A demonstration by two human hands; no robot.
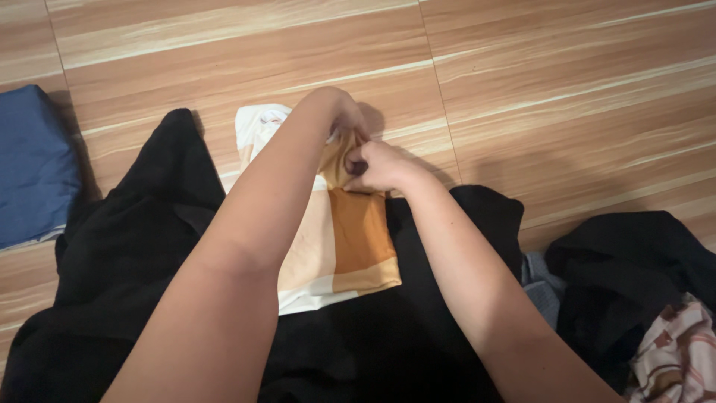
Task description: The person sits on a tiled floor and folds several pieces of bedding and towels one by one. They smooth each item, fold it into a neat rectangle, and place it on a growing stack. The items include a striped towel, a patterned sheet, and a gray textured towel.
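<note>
Both hands met at the far edge of the orange-and-cream folded cloth (339, 246), taken as landmark. Left hand (339, 116) curled shut over that far edge, fingers pinching the fabric, forearm lying across the cloth's left half. Right hand (377, 166) closed too, thumb and fingers gripping the same bunched edge, touching the left hand.

Cloth itself spread flat, resting partly on a black garment (127, 261) and partly on the wooden floor (567, 112). Black garment reaching out from under the cloth to its left and near side. Blue folded fabric (30, 164) well to the cloth's left. Dark clothing pile (626, 269) to its right, with a patterned cream-and-brown piece (679, 351) beyond that pile.
</note>
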